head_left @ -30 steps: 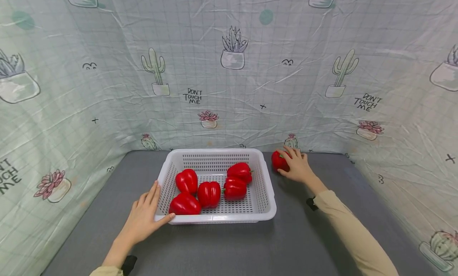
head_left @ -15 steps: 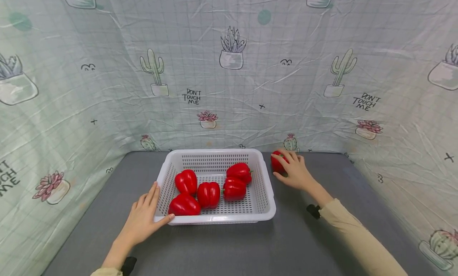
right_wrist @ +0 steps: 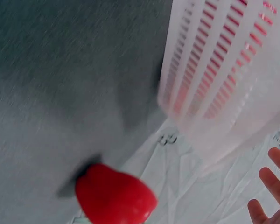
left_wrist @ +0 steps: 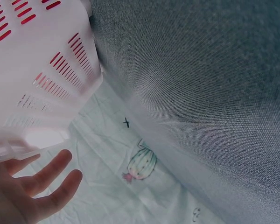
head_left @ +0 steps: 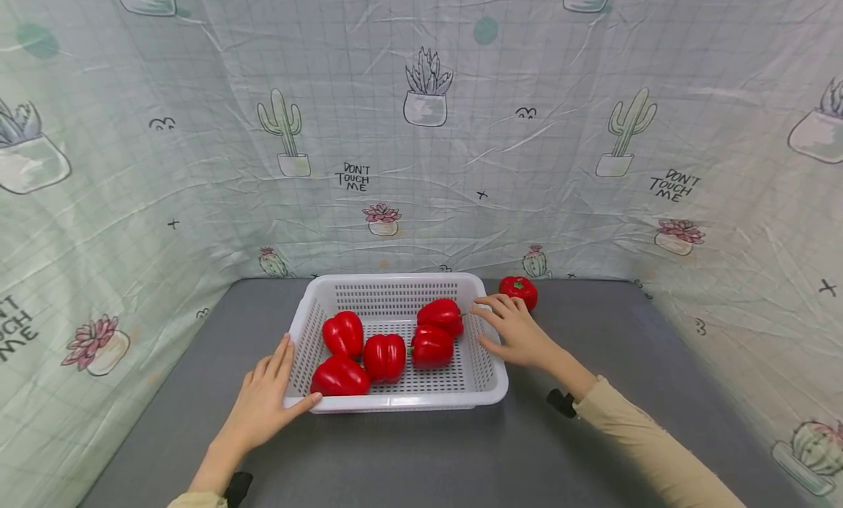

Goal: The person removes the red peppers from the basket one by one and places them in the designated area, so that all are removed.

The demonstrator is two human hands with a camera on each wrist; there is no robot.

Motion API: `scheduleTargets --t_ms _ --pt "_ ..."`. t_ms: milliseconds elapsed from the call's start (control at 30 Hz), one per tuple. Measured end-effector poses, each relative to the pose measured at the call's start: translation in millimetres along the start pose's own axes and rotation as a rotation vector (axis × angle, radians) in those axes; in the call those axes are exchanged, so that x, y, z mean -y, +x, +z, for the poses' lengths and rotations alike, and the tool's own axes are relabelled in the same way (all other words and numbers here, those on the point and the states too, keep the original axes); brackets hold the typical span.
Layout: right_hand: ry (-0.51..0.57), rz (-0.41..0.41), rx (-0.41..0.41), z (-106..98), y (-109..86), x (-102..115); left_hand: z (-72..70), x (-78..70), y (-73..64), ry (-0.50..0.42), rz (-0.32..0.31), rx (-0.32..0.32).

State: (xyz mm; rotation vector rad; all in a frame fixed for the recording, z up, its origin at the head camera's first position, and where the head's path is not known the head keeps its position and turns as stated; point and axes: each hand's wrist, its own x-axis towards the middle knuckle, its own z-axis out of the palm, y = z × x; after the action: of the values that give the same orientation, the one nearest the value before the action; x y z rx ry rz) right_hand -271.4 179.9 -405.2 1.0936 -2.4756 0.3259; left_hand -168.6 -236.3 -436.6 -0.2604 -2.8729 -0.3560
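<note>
A white perforated basket [head_left: 395, 403] stands on the grey table, with several red bell peppers [head_left: 385, 358] lying inside. My left hand [head_left: 263, 394] rests against its near-left corner, fingers along the left rim and thumb on the front rim. In the left wrist view, those fingers [left_wrist: 53, 196] look straight beside the basket wall. Over the basket's right rim reaches my right hand [head_left: 516, 332], fingers spread and holding nothing; whether it touches the rim I cannot tell. Just behind it, outside the basket, one red bell pepper [head_left: 519, 291] sits on the table, stem up.
A plastic curtain [head_left: 421, 164] printed with cacti surrounds the grey table [head_left: 395, 464] at the back and both sides. The lone pepper [right_wrist: 114, 196] stands close to the curtain at the back.
My right hand has left the lone bell pepper and moved left to the basket's right rim. That pepper stays outside, now uncovered. My left hand has not moved.
</note>
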Motion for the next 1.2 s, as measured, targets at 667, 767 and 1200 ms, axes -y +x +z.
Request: scheduleTargets --t_ms 667,767,1200 --pt "0.043 -0.045 0.125 11.2 27.5 34.8 -0.6 0.0 3.0 0.000 -0.005 0.004" --pt "0.049 -0.053 0.147 12.9 31.2 37.2 -0.6 0.1 3.1 0.001 -0.010 0.007" --pt "-0.012 -0.068 0.357 27.1 40.9 41.5 0.4 -0.1 0.2 0.000 -0.010 0.002"
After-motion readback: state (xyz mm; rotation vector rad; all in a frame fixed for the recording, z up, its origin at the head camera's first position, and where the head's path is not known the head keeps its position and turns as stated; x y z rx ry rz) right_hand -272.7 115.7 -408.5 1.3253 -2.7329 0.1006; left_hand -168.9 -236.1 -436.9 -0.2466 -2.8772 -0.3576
